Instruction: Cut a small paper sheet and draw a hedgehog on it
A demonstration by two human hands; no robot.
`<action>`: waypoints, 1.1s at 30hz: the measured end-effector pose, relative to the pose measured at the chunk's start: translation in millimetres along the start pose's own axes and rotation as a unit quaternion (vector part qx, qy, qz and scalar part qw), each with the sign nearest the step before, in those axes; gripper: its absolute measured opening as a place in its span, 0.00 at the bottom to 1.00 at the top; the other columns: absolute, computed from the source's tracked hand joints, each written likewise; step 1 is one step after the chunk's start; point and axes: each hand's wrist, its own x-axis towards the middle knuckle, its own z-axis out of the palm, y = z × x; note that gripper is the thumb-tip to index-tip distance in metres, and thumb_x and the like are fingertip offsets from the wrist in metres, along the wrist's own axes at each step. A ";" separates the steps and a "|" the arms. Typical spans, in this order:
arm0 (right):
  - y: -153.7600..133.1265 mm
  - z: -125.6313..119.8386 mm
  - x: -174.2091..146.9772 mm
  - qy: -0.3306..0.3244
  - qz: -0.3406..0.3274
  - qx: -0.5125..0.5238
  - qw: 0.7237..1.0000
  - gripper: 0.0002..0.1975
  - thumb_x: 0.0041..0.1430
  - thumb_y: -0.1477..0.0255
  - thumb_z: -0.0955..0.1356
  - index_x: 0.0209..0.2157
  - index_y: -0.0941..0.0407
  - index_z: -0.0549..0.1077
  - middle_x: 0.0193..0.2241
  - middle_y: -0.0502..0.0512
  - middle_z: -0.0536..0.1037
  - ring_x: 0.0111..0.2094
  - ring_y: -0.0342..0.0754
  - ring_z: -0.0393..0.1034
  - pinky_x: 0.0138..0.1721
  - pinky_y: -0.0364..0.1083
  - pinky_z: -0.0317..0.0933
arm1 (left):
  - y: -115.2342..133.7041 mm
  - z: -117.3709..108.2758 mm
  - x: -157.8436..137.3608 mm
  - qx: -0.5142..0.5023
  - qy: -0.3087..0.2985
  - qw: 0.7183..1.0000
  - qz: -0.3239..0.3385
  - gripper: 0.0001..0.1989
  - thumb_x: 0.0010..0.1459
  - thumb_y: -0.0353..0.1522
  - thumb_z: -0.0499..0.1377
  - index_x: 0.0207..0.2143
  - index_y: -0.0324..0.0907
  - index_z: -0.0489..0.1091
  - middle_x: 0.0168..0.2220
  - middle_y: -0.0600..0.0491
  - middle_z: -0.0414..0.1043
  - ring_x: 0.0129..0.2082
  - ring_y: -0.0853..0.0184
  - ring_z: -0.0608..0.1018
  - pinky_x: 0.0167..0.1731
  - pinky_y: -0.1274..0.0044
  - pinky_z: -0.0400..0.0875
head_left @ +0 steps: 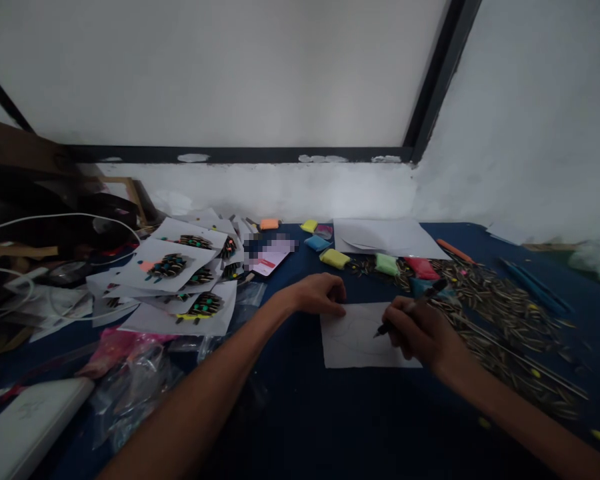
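A small sheet of white paper (pixel 350 353) lies on the blue table, with faint curved lines drawn on it. My right hand (pixel 417 333) is closed round a black pen (pixel 386 327), its tip at the paper's surface near the drawn lines. At the sheet's upper left corner rests my left hand (pixel 317 293). Its thumb touches the paper, the other fingers are bent and apart from the thumb, and nothing is held in it.
Sunflower seeds (pixel 500 300) are spread on the right, beside coloured clay packets (pixel 386 264). White sheets (pixel 380 233) lie behind. Left are stacked cards with seed-and-clay shapes (pixel 167 267), a phone (pixel 270 257), plastic bags (pixel 135 380) and a white box-like object (pixel 30 427).
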 end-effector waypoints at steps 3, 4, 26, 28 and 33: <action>-2.9 3.4 -1.6 -0.003 0.003 0.035 0.999 0.20 0.63 0.58 0.59 0.27 0.57 0.69 0.21 0.49 0.70 0.17 0.40 0.64 0.16 0.40 0.55 | 4.1 0.8 -1.5 0.023 0.027 0.999 -0.009 0.16 0.45 0.33 0.63 0.38 0.38 0.70 0.30 0.55 0.70 0.27 0.71 0.70 0.23 0.81 0.60; -2.7 3.8 -1.8 -0.001 0.001 0.049 0.999 0.20 0.63 0.58 0.59 0.27 0.57 0.70 0.22 0.49 0.71 0.17 0.40 0.65 0.17 0.40 0.56 | 5.2 1.0 -1.9 0.030 0.032 0.999 -0.010 0.15 0.45 0.33 0.63 0.37 0.37 0.70 0.30 0.55 0.70 0.27 0.71 0.70 0.23 0.81 0.60; -0.5 -8.1 7.8 0.132 -0.013 0.130 0.983 0.17 0.57 0.57 0.63 0.29 0.57 0.71 0.19 0.48 0.69 0.15 0.41 0.64 0.18 0.42 0.57 | 9.1 6.0 0.2 0.059 0.104 0.993 -0.023 0.06 0.49 0.27 0.58 0.31 0.37 0.74 0.30 0.52 0.74 0.28 0.70 0.73 0.24 0.82 0.61; 0.1 -8.6 6.7 0.115 -0.019 0.089 0.989 0.17 0.58 0.58 0.63 0.25 0.56 0.70 0.18 0.48 0.68 0.16 0.41 0.64 0.18 0.42 0.57 | 7.2 6.0 1.0 0.079 0.122 0.989 -0.022 0.06 0.49 0.27 0.58 0.30 0.37 0.74 0.30 0.52 0.73 0.28 0.70 0.73 0.24 0.82 0.61; 9.2 -8.3 6.8 0.086 0.001 -0.052 0.995 0.11 0.56 0.66 0.63 0.22 0.54 0.65 0.14 0.45 0.64 0.15 0.42 0.60 0.17 0.42 0.50 | 1.4 6.0 2.7 0.096 0.150 0.984 -0.011 0.05 0.49 0.27 0.58 0.29 0.38 0.73 0.31 0.53 0.71 0.29 0.70 0.72 0.25 0.81 0.61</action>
